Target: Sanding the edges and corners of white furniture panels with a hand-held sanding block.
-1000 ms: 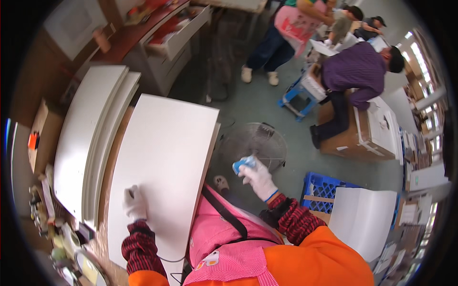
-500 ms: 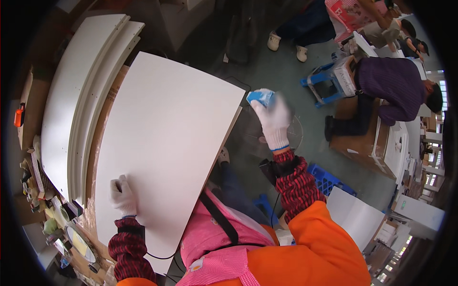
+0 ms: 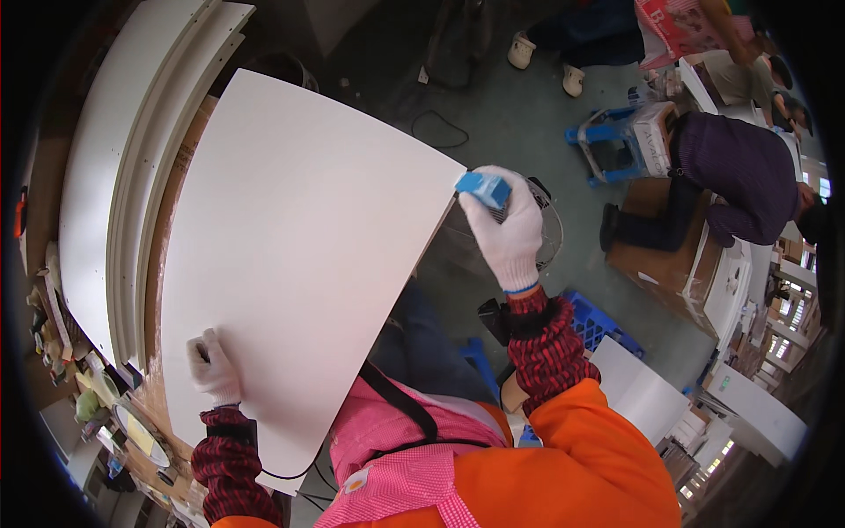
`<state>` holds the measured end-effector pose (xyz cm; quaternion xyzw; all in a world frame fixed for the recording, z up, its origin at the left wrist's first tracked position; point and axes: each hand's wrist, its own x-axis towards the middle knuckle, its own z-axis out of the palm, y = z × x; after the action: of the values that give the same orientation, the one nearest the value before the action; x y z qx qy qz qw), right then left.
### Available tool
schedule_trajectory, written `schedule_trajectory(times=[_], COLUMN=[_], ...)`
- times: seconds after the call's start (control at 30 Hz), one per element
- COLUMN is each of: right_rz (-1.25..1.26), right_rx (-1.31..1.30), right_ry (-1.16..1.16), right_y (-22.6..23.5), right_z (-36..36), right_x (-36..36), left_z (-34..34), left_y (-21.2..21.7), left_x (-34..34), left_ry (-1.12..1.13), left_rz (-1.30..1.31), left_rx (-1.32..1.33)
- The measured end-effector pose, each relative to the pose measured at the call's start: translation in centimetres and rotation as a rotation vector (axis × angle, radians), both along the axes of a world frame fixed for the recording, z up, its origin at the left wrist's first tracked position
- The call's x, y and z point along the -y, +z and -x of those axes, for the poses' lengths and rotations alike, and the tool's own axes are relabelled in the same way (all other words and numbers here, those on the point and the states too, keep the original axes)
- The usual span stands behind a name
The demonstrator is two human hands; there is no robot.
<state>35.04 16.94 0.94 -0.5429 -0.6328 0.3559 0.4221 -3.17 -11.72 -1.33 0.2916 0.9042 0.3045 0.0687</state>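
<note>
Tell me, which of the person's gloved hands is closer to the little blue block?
Right. The right hand grips the blue block at the white panel's far corner; the left hand rests flat on the panel's near end, far from the block.

The white board (image 3: 290, 264) hides its underside and the person's legs.

Smooth matt white panel (image 3: 290, 264) (knit cloth gloves (image 3: 509, 233)).

Bright, even indoor light, soft shadows, strong fisheye bending and dark vignette toward the rim.
</note>
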Motion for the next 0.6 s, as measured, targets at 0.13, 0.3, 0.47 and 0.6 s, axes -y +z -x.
schedule_trajectory(times=[0.13,0.3,0.47,0.6], right_rz=[-0.054,0.006,0.053,-0.018], right_rx=[0.102,0.07,-0.158,-0.042], right_ry=[0.118,0.129,-0.08,-0.02], right_y=[0.4,1.1,-0.3,-1.1], right_z=[0.4,0.1,-0.1,0.4], right_x=[3.3,3.8,-1.7,-0.5], left_z=[0.2,0.0,-0.1,-0.2], left_y=[-0.3,-0.1,0.2,0.1], left_x=[0.2,0.2,-0.1,-0.2], left_ry=[0.033,0.058,0.064,0.057], left_rz=[0.017,0.066,0.054,0.046], left_rx=[0.006,-0.015,0.015,0.001])
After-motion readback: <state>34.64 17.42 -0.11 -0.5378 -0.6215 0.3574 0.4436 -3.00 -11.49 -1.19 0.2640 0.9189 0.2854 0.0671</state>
